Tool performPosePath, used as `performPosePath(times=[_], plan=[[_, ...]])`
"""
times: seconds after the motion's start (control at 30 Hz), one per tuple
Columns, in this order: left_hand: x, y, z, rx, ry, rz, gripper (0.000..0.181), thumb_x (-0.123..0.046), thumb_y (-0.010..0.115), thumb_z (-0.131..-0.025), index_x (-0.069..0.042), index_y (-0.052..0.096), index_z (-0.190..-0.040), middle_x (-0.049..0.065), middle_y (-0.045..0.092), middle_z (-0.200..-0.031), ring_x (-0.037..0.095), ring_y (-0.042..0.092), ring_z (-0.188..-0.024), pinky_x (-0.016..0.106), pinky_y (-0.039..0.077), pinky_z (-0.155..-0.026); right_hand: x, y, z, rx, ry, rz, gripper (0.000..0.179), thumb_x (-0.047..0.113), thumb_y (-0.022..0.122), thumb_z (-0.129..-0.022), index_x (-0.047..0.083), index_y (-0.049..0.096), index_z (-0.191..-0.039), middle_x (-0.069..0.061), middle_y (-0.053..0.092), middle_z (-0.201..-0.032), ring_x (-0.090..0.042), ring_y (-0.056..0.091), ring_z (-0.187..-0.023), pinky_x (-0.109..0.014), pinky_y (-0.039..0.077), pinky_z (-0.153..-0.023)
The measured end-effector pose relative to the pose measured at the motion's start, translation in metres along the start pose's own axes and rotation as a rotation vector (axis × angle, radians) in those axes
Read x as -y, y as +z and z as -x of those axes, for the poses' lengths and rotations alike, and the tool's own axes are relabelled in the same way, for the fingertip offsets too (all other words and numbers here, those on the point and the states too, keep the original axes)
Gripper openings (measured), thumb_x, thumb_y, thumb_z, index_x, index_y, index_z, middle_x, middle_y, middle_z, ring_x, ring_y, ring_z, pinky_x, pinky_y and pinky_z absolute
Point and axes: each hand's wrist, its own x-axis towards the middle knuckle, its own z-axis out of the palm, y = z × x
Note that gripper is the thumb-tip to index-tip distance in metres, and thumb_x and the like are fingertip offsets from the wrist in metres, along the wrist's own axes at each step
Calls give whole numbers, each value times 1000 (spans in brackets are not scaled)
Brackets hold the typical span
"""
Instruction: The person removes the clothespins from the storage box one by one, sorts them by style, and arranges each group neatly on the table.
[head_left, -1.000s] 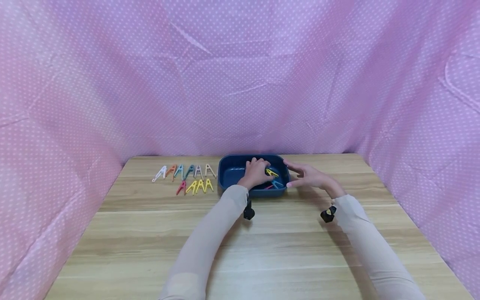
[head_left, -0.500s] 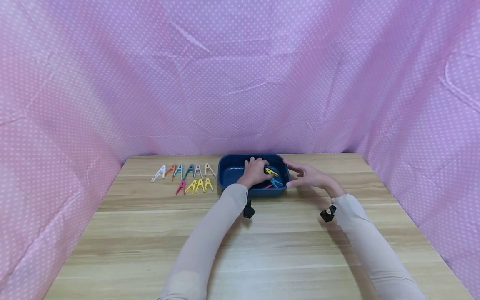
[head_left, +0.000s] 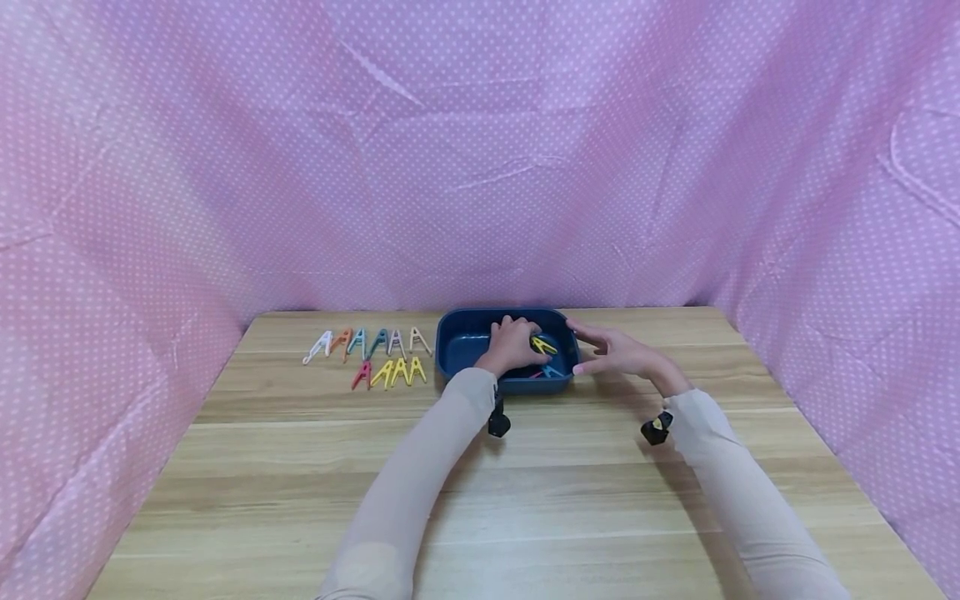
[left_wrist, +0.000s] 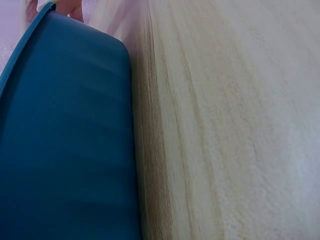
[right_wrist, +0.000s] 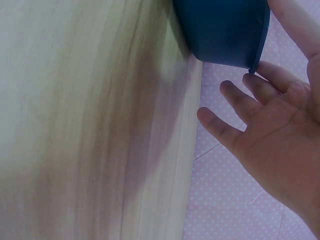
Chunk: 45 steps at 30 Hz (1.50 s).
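Observation:
A dark blue plastic basin [head_left: 467,385] stands at the back of the table. My left hand [head_left: 512,346] reaches down into it, back of the hand up, with fingers bent and mostly hidden from view. A yellow clothespin [head_left: 543,345] shows between thumb and forefinger; I cannot tell whether they grip it. Close to the thumb lie a blue clothespin [head_left: 551,372] and part of a pink one [head_left: 536,374]. At the basin's right end my right hand [head_left: 618,351] spreads thumb and fingers around the corner. The right wrist view shows its straight fingers [right_wrist: 272,75] right at the rim.
Left of the basin, clothespins lie in two rows: white [head_left: 321,343], orange [head_left: 342,340], blue and pale ones behind, a red one [head_left: 363,375] and several yellow ones [head_left: 401,371] in front. A pink dotted curtain [head_left: 480,167] surrounds the wooden table [head_left: 525,500].
Inside the basin, the left hand's thumb has shifted slightly, and less of the blue clothespin shows beside it. The right hand has stayed at the rim; the rows of clothespins are unchanged.

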Motion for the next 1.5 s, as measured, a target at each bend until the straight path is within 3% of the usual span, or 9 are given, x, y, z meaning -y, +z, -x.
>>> performPosePath(times=[0.27, 0.57, 1.17, 1.5], plan=[[-1, 1, -1, -26, -35, -30, 57, -47, 77, -87, -14, 67, -133, 3, 65, -127, 24, 49, -112, 42, 37, -99, 0, 0, 0, -2, 9, -1, 93, 26, 78, -91, 17, 20, -164, -11, 18, -171, -38, 17, -157, -63, 21, -121], [2, 1, -2, -22, -70, 8, 57, -45, 78, -88, -12, 68, -133, 5, 64, -131, 26, 49, -115, 44, 37, -100, 1, 0, 0, -1, 9, -3, 93, 26, 77, -91, 17, 20, -164, -11, 18, -171, -39, 17, -157, -63, 20, -121], [4, -3, 1, -3, -77, 72, 50, -42, 83, -83, -9, 73, -120, 6, 68, -118, 25, 52, -110, 43, 37, -98, 2, 0, 1, -2, 27, 7, 94, 26, 78, -91, 17, 20, -164, -12, 19, -170, -39, 18, -156, -63, 20, -121], [6, -4, 4, -9, -67, 52, 51, -44, 83, -83, -9, 75, -118, 6, 67, -119, 26, 52, -112, 44, 38, -98, 3, 1, 1, 0, 2, 7, 93, 25, 77, -92, 14, 19, -164, -15, 18, -170, -41, 17, -156, -64, 20, -121]])
